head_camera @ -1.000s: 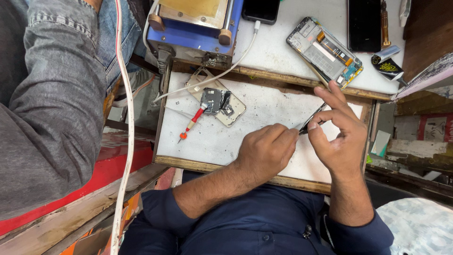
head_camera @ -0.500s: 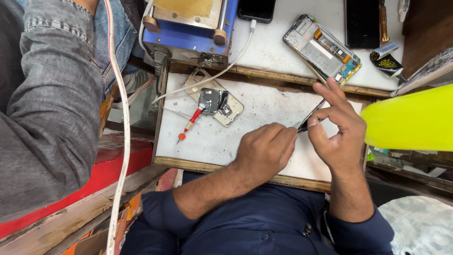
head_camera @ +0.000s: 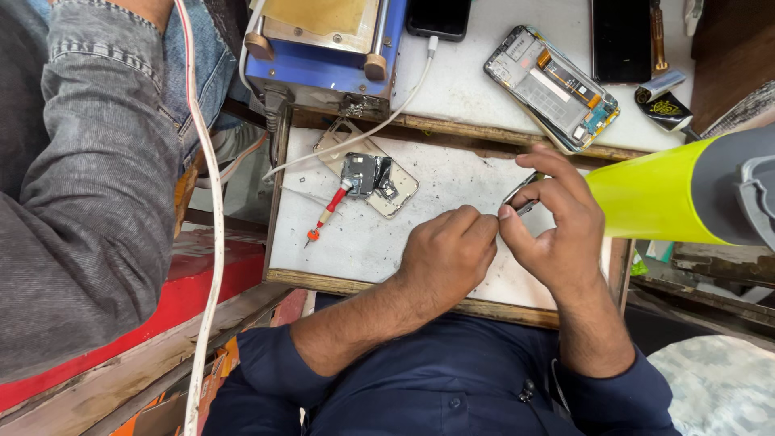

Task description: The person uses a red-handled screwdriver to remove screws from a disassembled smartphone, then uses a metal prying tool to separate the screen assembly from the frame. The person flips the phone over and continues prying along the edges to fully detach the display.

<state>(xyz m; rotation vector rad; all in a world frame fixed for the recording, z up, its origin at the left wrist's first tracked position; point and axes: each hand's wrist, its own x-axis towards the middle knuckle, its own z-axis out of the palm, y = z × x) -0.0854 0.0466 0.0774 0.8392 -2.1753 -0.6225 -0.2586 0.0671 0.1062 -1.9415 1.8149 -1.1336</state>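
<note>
My left hand rests knuckles-up on the white work board, fingers curled shut. Its fingertips meet my right thumb, and whatever is pinched there is hidden. My right hand pinches a slim metal tool, probably tweezers, between thumb and fingers just above the board. To the left lie a red-handled screwdriver and a phone frame with a small dark module on it.
A yellow-green cylinder with a grey end reaches in from the right, close to my right hand. On the upper shelf are an opened phone, two dark phones, and a blue machine with a white cable. A person's jeans-clad leg is at the left.
The yellow-green cylinder has come in from the right and now reaches next to my right hand. My two hands have drawn closer, fingertips touching.
</note>
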